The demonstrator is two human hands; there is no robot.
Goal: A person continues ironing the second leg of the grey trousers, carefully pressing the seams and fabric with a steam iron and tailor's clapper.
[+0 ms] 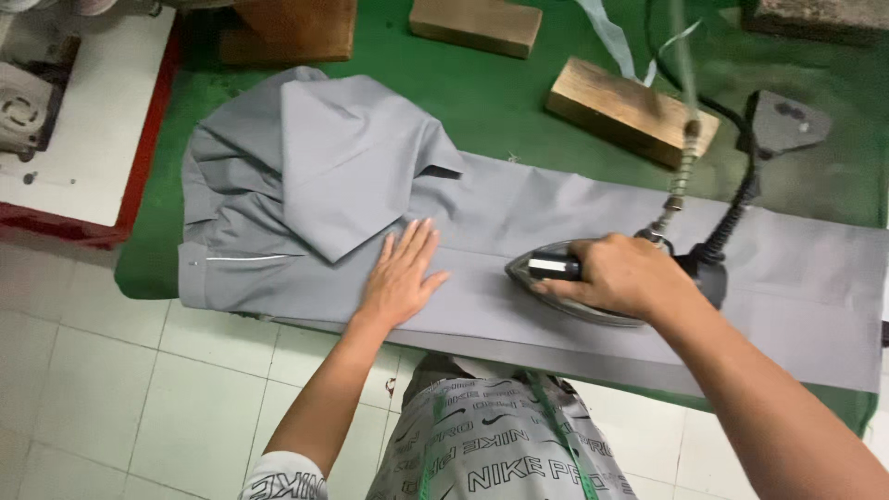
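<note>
Head view. A grey trouser leg (pixel 574 278) lies flat on the green-covered desk (pixel 500 102), its long axis running left to right across the frame; the bunched upper part of the garment is folded over at the left end. A pressed seam line runs along that axis. The left hand (pixel 400 278) rests palm down on the cloth with fingers spread, gripping nothing, just right of the folded part. The right hand (pixel 619 276) is clenched around the handle of a steam iron (pixel 569 278), whose soleplate sits on the cloth with its pointed nose towards the left hand. The two hands lie near each other along the seam, a short stretch of bare cloth between them. From the iron a black cord (pixel 736 208) and a steam hose (pixel 681 171) rise away from the person. Two wooden blocks (pixel 630 111) lie on the desk beyond the trouser leg, well apart from both hands.
</note>
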